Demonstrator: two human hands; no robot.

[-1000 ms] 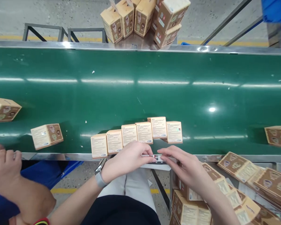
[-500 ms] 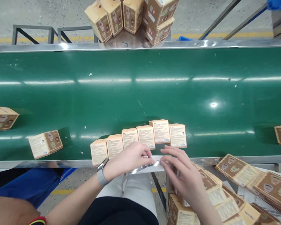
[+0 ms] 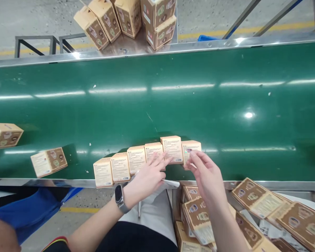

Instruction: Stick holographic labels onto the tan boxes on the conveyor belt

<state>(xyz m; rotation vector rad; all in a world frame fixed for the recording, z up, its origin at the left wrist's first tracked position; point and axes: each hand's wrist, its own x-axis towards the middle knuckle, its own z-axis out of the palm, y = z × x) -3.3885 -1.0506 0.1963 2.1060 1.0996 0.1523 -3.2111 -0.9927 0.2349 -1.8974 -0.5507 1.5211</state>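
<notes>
A row of several small cream-and-brown cartons (image 3: 120,168) stands along the near edge of the green conveyor belt. My right hand (image 3: 208,175) pinches a small shiny sticker (image 3: 189,151) at the top of the rightmost carton (image 3: 195,144). Stretched over the middle of the row is my left hand (image 3: 148,176), its forefingers spread across the fronts of two cartons. A white sticker strip (image 3: 172,183) sticks out from beneath this hand, by the thumb; the grip on it is mostly hidden.
Two more cartons lie on the belt (image 3: 136,115) at left, one of them tilted (image 3: 49,162). Beyond the far metal rim, several cartons (image 3: 128,17) stand on a ledge. Flat and folded cartons (image 3: 254,197) are piled at lower right. A blue-clad person (image 3: 34,210) is at lower left.
My right hand has left the strip and moved up to the rightmost carton with a sticker. My left hand has spread forward over the cartons. The view has shifted slightly.
</notes>
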